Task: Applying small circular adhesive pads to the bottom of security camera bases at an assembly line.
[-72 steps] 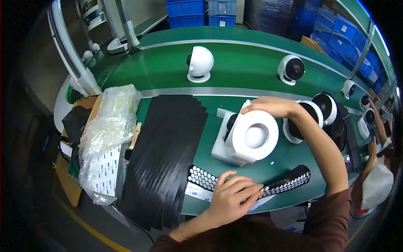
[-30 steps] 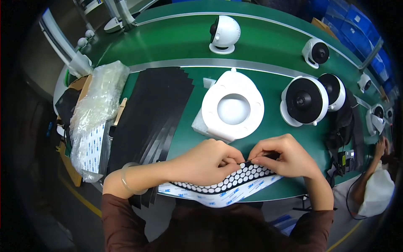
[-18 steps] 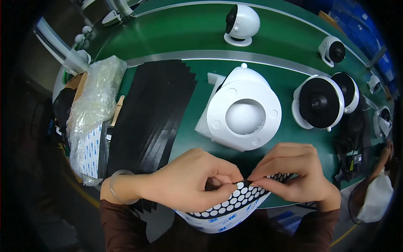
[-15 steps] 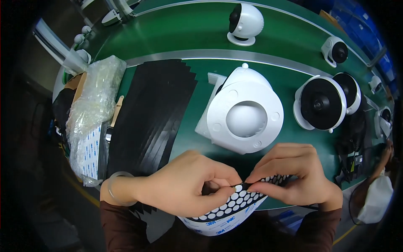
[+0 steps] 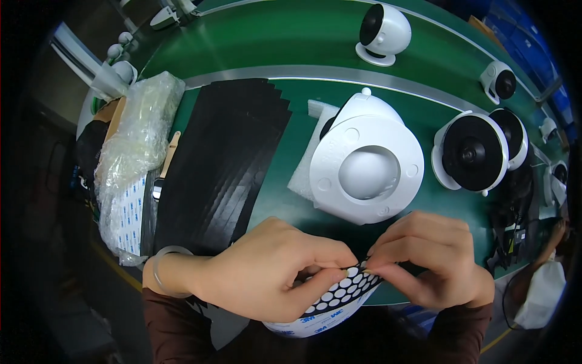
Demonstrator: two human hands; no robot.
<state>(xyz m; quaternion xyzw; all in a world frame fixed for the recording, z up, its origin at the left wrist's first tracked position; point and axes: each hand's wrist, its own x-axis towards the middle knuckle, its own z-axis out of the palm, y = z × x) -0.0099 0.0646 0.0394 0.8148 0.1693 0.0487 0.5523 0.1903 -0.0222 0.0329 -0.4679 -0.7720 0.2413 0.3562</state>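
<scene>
A curved black sheet of round white adhesive pads (image 5: 337,295), with blue-printed white backing, is held up at the table's near edge. My left hand (image 5: 260,270) is closed, pinching its upper edge between thumb and fingers. Just right of it, my right hand (image 5: 433,258) is closed in a pinch at the same edge; whether a single pad has come loose there is too small to tell. Beyond my hands a white, rounded camera-like device (image 5: 325,155) lies with its ring-shaped base upward, on a white foam sheet (image 5: 301,180).
A stack of black sheets (image 5: 221,151) lies left, beside a wooden-handled tool (image 5: 171,151) and a bubble-wrapped bundle (image 5: 136,145). Two black-fronted white devices (image 5: 476,151) stand right, near black cables (image 5: 512,206). Another device (image 5: 388,33) stands behind the metal rail (image 5: 291,76). A person's arm (image 5: 548,249) shows far right.
My right fingertips have moved slightly right, away from the left ones, along the pad sheet's edge. The sheet has tilted a little. The whole view has shifted slightly.
</scene>
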